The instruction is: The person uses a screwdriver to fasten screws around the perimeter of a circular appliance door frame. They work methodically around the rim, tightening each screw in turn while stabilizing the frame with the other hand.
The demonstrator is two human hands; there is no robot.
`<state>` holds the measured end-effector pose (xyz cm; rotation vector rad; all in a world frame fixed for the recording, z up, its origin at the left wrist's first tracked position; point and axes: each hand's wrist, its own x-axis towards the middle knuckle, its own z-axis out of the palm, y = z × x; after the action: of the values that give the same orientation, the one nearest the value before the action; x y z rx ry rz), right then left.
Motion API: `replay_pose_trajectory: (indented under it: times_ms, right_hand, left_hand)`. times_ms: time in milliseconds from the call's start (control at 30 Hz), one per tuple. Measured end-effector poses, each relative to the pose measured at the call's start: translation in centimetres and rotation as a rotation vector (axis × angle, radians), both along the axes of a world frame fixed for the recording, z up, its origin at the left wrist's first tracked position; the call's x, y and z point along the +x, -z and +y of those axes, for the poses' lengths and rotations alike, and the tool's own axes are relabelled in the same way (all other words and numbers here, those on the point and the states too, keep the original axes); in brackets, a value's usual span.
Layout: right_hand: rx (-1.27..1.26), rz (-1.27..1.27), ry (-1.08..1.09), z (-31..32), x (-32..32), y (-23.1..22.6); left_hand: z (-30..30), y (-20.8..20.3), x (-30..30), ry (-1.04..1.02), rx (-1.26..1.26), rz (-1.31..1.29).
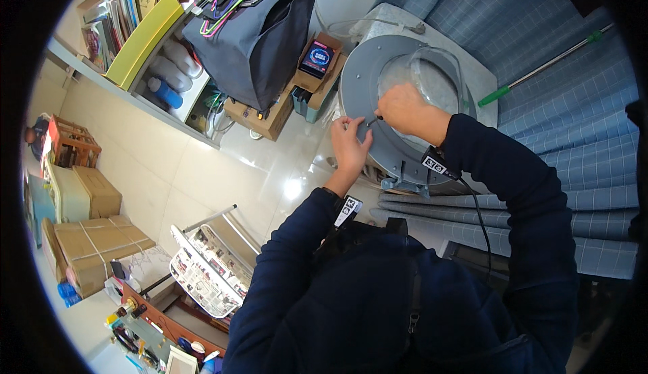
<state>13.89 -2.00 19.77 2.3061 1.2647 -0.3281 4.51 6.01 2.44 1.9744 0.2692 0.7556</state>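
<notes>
A grey ring-shaped panel (pixel 361 77) with several small screws surrounds a round opening. A clear, bowl-like cover (pixel 459 70) shows at the opening's right side. My right hand (pixel 410 109) reaches over the ring, its fingers closed round a dark tool that looks like a screwdriver (pixel 373 122). The thin shaft points left to the ring's left edge; its tip is too small to make out. My left hand (pixel 349 150) is at that edge, fingers apart and curved, with the thumb close to the tool's tip. Grey latch-like parts (pixel 408 184) stick out at the ring's near edge.
Blue checked curtains (pixel 567 151) hang on the right, with a green-handled pole (pixel 526 80) across them. At the left of the ring are cardboard boxes (pixel 270 121) and a dark fabric-covered box (pixel 246 43). A folding chair (pixel 209 269) stands on the tiled floor (pixel 196 165).
</notes>
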Motion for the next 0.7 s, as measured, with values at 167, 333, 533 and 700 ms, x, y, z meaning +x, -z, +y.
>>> replay_pose_trajectory:
  times_ms: [167,333,533,700]
  right_hand:
    - [0.16,-0.036,0.036,-0.4,-0.2,0.4]
    - [0.103,-0.128,-0.203,0.4,0.4,0.2]
    - [-0.093,0.083,0.041,-0.4,0.7,-0.3]
    - [0.147,-0.138,-0.329,0.1,0.7,0.8]
  left_hand:
    - [-0.3,0.6,0.0,-0.031,-0.044,0.011]
    - [-0.2,1.1,-0.3,-0.132,-0.385,0.47]
    - [2.7,1.3,1.1,0.437,-1.35,0.759]
    - [2.7,1.0,1.2,0.452,-1.333,0.764]
